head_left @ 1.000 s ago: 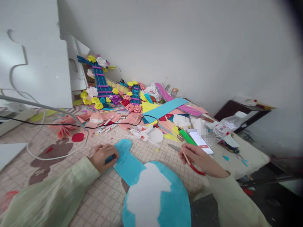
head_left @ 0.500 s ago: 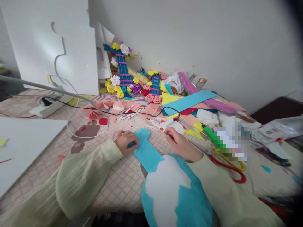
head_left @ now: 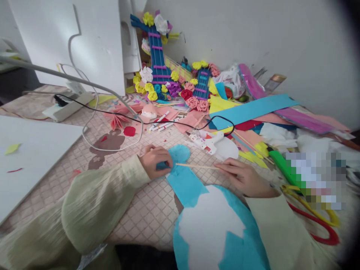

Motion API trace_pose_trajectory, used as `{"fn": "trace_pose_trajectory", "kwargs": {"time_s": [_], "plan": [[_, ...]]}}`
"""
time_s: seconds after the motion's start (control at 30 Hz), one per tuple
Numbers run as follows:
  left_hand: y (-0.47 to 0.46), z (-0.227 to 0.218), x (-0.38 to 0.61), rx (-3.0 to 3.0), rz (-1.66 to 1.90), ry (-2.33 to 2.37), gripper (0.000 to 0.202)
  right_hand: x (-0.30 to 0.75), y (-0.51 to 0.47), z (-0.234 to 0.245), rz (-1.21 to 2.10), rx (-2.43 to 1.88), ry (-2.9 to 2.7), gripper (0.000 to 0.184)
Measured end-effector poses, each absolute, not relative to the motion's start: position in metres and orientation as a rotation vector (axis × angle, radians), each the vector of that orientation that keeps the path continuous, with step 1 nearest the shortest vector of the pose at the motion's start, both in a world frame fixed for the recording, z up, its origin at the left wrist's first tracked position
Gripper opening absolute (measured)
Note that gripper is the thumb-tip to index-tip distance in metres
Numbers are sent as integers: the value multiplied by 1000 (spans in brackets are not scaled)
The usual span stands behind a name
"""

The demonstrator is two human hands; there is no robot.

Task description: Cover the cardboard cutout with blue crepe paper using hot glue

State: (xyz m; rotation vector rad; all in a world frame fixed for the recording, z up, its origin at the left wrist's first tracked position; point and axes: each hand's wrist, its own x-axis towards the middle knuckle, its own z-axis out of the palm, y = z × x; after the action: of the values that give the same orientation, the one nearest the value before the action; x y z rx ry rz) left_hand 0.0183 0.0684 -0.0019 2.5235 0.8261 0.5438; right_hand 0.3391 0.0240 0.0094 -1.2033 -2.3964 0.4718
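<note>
A guitar-shaped cutout [head_left: 187, 185] lies before me, its neck and rounded head wrapped in blue paper, with a bare white patch on its wide body. My left hand [head_left: 156, 161] curls its fingers over the left lobe of the head end, gripping it against the table. Between the thumb and fingers of my right hand [head_left: 244, 176] is a thin wooden stick [head_left: 197, 166], held nearly level. Its free tip points left, over or beside the head near my left fingers; whether it touches the paper I cannot tell.
Behind my hands lie a white glue gun [head_left: 206, 142] and a black cable [head_left: 174, 122]. Scissors [head_left: 317, 221] with red and yellow handles rest at right, by a green package [head_left: 284, 165]. Paper-flower-decorated guitars [head_left: 157, 52] lean at the back. A white board [head_left: 36, 150] is at left.
The wooden stick now shows plainly in my right hand, which has shifted right and turned it toward the head of the cutout. My left hand stays on the cutout. The view has tilted down.
</note>
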Motion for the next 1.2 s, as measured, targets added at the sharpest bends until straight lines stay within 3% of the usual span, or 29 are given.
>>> {"fn": "trace_pose_trajectory", "kwargs": {"time_s": [1.2], "plan": [[66,1,19,2572,521,855,12,339,23,9,172,-1211,-2380,16]]}}
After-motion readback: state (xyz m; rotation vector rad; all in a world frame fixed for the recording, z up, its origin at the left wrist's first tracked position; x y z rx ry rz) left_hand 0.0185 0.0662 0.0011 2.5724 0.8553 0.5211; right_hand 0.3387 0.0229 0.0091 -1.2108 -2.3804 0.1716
